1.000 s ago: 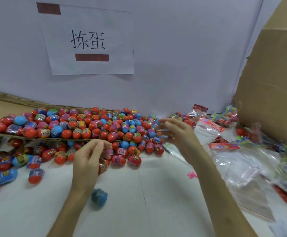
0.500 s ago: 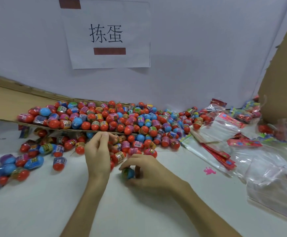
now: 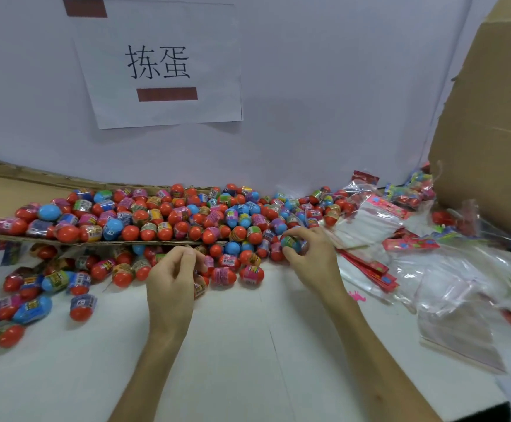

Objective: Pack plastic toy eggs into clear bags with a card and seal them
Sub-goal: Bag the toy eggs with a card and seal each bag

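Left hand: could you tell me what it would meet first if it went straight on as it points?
The left hand would probably meet the loose toy eggs right ahead, before the cardboard flap; depth is unclear.

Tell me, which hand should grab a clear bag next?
Probably the right hand: it is beside the clear bags, though it holds an egg. The left hand is farther, over loose eggs.

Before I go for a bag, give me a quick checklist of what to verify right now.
1. Egg gripped: ok, right hand curls round a blue egg.
2. Left hand load: cannot tell, curled at the edge of the egg pile.
3. Bag in hand: not ok, clear bags lie flat to the right.
4. Cards in view: ok, red cards lie beside the bags.
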`<state>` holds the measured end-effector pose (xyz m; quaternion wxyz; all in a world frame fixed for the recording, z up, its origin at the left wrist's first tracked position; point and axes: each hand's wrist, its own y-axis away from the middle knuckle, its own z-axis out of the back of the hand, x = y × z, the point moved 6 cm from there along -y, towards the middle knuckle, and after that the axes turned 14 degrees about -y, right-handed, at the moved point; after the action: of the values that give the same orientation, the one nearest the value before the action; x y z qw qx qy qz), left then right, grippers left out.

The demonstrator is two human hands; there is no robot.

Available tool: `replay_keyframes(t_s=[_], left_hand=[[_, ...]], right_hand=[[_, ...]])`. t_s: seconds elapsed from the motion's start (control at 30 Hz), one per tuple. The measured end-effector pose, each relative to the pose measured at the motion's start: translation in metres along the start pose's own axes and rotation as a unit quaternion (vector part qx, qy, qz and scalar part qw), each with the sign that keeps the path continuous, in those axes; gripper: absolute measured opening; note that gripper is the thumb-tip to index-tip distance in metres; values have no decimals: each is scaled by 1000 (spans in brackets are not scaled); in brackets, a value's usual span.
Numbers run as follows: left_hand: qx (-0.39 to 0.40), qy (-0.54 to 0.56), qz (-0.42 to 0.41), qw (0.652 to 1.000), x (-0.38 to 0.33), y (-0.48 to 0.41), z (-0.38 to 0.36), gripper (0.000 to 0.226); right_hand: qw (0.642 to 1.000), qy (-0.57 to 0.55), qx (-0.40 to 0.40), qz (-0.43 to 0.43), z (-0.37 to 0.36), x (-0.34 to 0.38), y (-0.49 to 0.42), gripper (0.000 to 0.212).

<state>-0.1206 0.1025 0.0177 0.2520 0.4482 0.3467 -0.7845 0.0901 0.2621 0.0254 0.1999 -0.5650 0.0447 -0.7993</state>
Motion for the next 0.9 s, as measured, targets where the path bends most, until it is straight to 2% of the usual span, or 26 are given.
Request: replay_keyframes(t_s=[0.17,0.27,0.37,0.5,0.57,0.63,0.73,0.83,0.9], left_hand=[[32,-14,-40,999,-10,4,-6,35],[47,-40,-57,996,-11,6,-10,33],[75,-55,-65,994,-10,9,-16,31],[83,-120,-100,984,-10,10,-20,31],[75,-131,-115,982,-12,9,-20,31],[59,-137,-123,981,-14,9,-18,30],[42,-141,-120,982,-11,6,-14,27],[21,-155,-130,979,-18,7,-12,22],[10,-167,-144,975,-30,8,-7,22]], right_hand=[[1000,10,23,-2,2,-2,1,47],[991,-93,98,-15,5,1,-3,52],[987,-136,79,-24,28,4,-17,46],[999,26,4,-35,61,-9,-43,41],[985,153,-37,-74,80,-29,-54,47],[963,234,-39,-131,95,-54,-57,52],[959,219,-54,-170,98,-79,-51,40],[961,213,-117,-134,98,-80,-48,20],[962,217,-131,-104,101,-77,-48,15]])
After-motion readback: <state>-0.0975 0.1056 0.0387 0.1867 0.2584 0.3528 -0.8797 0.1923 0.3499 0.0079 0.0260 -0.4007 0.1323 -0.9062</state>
